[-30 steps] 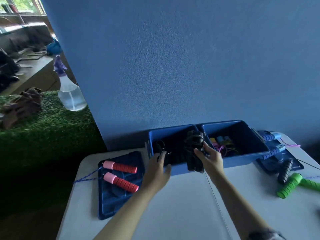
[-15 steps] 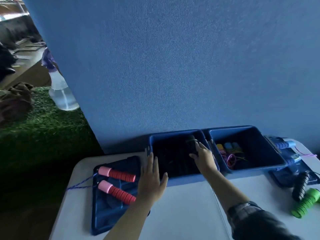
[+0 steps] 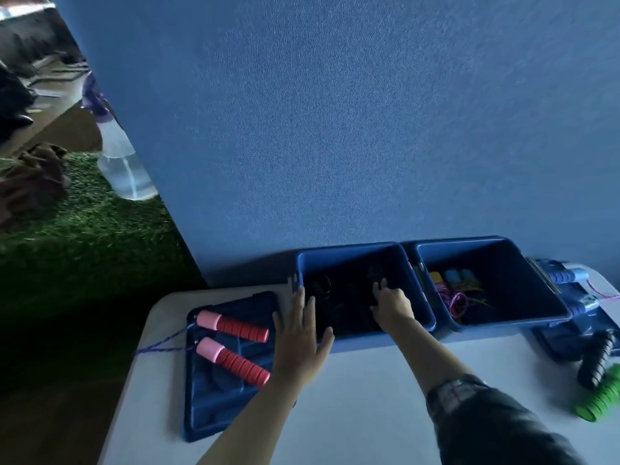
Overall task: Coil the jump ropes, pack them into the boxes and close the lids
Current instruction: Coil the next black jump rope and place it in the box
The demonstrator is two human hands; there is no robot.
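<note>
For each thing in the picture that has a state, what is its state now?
Left box: open, black rope inside.
Right box: open, coloured ropes inside.
Lid: off, flat on table, red handles on it.
Left hand: flat against left box.
Right hand: inside left box, grip unclear.

front table (image 3: 352, 407) bare, free | left box (image 3: 362, 251) open-topped | red handles (image 3: 235, 344) block left lid (image 3: 214, 397)
</note>
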